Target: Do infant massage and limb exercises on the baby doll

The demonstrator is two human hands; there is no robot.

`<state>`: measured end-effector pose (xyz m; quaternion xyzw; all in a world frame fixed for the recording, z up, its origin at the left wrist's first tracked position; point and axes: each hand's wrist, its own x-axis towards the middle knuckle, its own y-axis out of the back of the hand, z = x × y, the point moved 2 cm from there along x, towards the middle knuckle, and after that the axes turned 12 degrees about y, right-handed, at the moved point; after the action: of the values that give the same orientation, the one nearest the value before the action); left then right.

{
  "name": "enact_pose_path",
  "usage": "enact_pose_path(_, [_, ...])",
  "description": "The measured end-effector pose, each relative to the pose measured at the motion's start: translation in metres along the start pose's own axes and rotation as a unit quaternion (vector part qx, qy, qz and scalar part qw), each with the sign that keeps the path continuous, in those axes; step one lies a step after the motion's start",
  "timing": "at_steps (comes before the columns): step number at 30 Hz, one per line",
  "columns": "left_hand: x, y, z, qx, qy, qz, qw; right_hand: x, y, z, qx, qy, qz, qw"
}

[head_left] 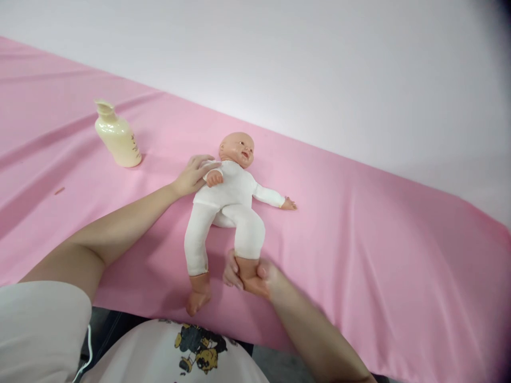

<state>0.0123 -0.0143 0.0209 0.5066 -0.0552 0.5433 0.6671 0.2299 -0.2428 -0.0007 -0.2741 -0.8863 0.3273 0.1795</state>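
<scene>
A doll (227, 205) in a white suit lies face up on the pink cloth (359, 239) of the worktop, near the front edge. The right hand (249, 275) has its grip closed around the doll's foot, pinning that leg. The left hand (194, 174) rests flat and open on its shoulder, steadying the body. A cream bottle (117, 135) stands far left, well apart.

white-suited baby doll (227, 199), supine, pink sheet (359, 239)
</scene>
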Motion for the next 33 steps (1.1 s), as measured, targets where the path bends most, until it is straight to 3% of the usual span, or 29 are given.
enact_pose_path(2, [0.0,-0.002,0.003,0.022,-0.023,-0.024,0.999,-0.002,0.001,-0.001,0.008,0.021,0.097,0.995])
enact_pose_path(4, [-0.001,-0.003,0.004,0.034,-0.039,-0.032,0.998,-0.002,0.001,-0.001,0.016,0.023,0.142,0.989])
enact_pose_path(8, [-0.002,-0.004,0.003,0.05,-0.055,-0.034,0.997,0.0,0.003,0.001,0.036,0.012,0.161,0.986])
enact_pose_path(18, [-0.001,-0.002,0.004,0.027,-0.031,-0.033,0.999,-0.001,-0.001,-0.003,0.043,-0.003,0.078,0.996])
enact_pose_path(22, [0.001,-0.001,-0.003,-0.027,0.041,0.009,0.999,-0.004,-0.001,0.003,0.069,-0.057,-0.015,0.996])
enact_pose_path(26, [0.003,-0.003,-0.02,-0.109,0.108,0.063,0.986,-0.006,0.0,0.01,0.083,-0.066,-0.094,0.99])
enact_pose_path(30, [0.002,-0.009,-0.04,-0.18,0.198,0.094,0.959,-0.001,-0.004,0.007,0.055,-0.089,-0.133,0.986])
enact_pose_path(33, [0.001,-0.013,-0.052,-0.217,0.254,0.111,0.936,0.006,-0.015,-0.006,-0.029,-0.124,-0.151,0.98])
